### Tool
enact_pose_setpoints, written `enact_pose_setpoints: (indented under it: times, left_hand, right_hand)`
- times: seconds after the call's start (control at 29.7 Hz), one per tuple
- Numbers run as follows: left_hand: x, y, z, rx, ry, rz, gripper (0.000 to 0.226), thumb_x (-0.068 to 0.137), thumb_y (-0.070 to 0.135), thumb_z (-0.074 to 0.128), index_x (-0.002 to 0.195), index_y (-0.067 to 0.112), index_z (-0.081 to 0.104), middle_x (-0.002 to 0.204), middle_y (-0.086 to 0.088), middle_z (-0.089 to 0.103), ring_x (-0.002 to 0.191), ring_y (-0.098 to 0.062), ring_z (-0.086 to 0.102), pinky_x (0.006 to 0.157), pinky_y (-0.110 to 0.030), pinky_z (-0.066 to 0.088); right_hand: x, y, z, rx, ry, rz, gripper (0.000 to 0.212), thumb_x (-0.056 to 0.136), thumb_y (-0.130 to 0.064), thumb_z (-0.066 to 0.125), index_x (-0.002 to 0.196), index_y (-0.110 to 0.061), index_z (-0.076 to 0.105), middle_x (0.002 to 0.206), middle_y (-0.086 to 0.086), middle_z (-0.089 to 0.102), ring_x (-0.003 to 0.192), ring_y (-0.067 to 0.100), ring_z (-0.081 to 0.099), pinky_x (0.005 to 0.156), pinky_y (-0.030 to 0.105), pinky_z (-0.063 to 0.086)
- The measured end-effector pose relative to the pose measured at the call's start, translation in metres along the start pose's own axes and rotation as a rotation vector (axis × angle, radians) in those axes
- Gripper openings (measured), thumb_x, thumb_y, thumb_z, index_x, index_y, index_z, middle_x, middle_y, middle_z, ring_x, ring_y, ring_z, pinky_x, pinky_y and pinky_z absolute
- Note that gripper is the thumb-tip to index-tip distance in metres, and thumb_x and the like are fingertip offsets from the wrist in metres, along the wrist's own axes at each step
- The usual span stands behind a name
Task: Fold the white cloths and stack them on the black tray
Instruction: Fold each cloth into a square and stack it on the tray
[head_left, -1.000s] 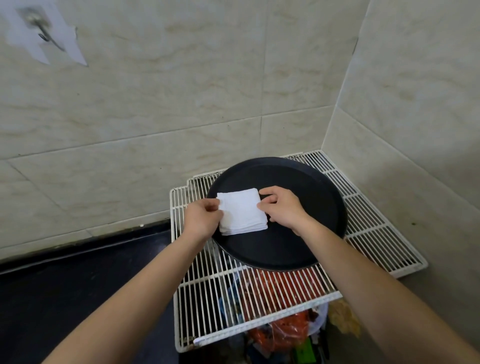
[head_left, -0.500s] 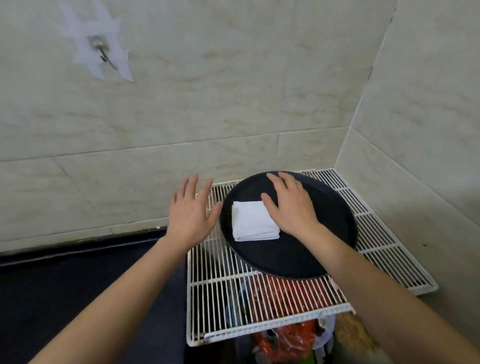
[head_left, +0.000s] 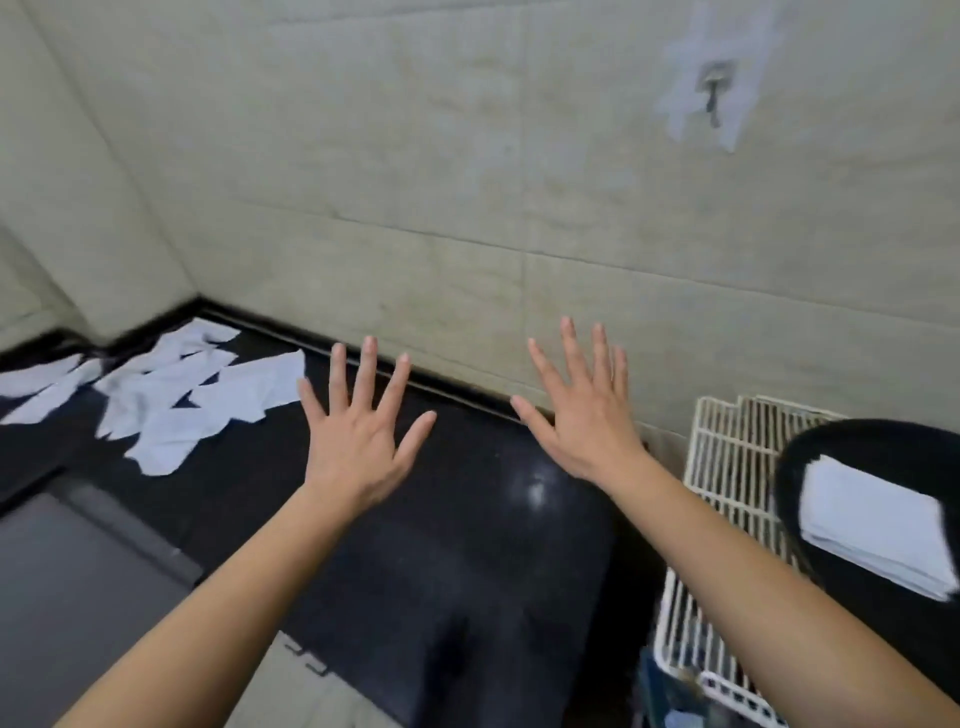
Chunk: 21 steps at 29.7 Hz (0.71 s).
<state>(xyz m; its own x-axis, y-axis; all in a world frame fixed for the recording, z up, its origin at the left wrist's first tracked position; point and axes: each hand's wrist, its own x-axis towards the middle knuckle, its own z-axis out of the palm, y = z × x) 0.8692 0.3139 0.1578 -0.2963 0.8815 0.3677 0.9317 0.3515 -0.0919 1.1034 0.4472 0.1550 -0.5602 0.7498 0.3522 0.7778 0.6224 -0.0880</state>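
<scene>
closest to me, two bare forearms reach out from the bottom edge over a glossy black desk (head_left: 467, 545). low on the left, a flat grey surface (head_left: 78, 597) sits at the desk's near edge, and i cannot tell what it is. at the right edge a white wire rack (head_left: 727, 467) stands just beside the desk. the black tray (head_left: 857, 441) rests on it, cut off by the frame. on the tray lies a stack of folded white cloths (head_left: 878, 525), squared up and flat, its near corner blurred.

further out, the left hand (head_left: 358, 431) is held above the middle of the desk, palm down. all five of its fingers are straight and spread wide, and it grips nothing. the right hand (head_left: 587, 415) is the same: fingers straight and fanned, empty. it is held near the desk's back edge, between the left hand and the rack. the two hands are apart from one another, and neither touches a cloth.

beyond the left hand, toward the far left corner, a heap of loose white cloths (head_left: 166, 421) lies unfolded and overlapping on the desk. it spreads along the back edge and runs out of the left side, well apart from the tray. behind everything rises a pale tiled wall (head_left: 415, 156). high on the right, a small metal hook (head_left: 716, 98) is fixed to it amid a whitish patch.
</scene>
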Motion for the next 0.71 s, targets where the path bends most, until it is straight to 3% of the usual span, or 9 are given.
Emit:
enact_pose_setpoints:
  times: [0.2,0.34,0.47,0.57,0.71]
  left_hand:
    - [-0.054,-0.187,0.006,0.089,-0.026,-0.241,0.068,0.093,0.054,0.023,0.153,0.023,0.027,0.164,-0.010,0.008,0.149,-0.039,0.002,0.108,-0.072,0.018]
    - [-0.093,-0.305,0.008,0.113,-0.032,-0.337,0.067,0.095,0.054,0.019,0.156,0.026,0.019,0.164,-0.010,0.006,0.149,-0.038,-0.001,0.109,-0.071,0.015]
    - [-0.128,-0.416,0.008,0.154,-0.089,-0.426,0.066,0.096,0.056,0.021,0.154,0.025,0.024,0.164,-0.011,0.011,0.149,-0.039,0.003,0.109,-0.072,0.017]
    - [-0.150,-0.479,0.010,0.140,-0.139,-0.518,0.068,0.095,0.058,0.016,0.155,0.027,0.021,0.164,-0.010,0.006,0.150,-0.037,0.000,0.111,-0.070,0.015]
    - [-0.159,-0.535,0.018,0.111,-0.160,-0.568,0.069,0.095,0.059,0.011,0.156,0.028,0.017,0.165,-0.009,0.001,0.150,-0.035,-0.004,0.114,-0.067,0.013]
  right_hand:
    - [0.062,-0.172,0.035,0.060,-0.027,-0.204,0.073,0.096,-0.069,0.019,0.159,-0.033,0.011,0.166,0.011,-0.006,0.150,0.043,-0.010,0.120,0.060,0.000]
    - [0.098,-0.296,0.065,0.082,-0.050,-0.286,0.072,0.097,-0.066,0.021,0.159,-0.031,0.012,0.167,0.011,-0.003,0.151,0.043,-0.005,0.121,0.058,-0.001]
    - [0.124,-0.421,0.100,0.078,-0.120,-0.388,0.072,0.097,-0.066,0.020,0.159,-0.030,0.014,0.166,0.013,0.001,0.150,0.044,0.003,0.120,0.059,0.007]
    - [0.134,-0.492,0.116,0.122,-0.170,-0.437,0.071,0.097,-0.065,0.022,0.158,-0.029,0.017,0.166,0.014,0.006,0.150,0.045,0.008,0.119,0.060,0.013]
    - [0.154,-0.548,0.132,0.116,-0.166,-0.477,0.069,0.100,-0.063,0.025,0.159,-0.032,0.008,0.167,0.009,-0.006,0.152,0.040,-0.004,0.122,0.055,0.001]
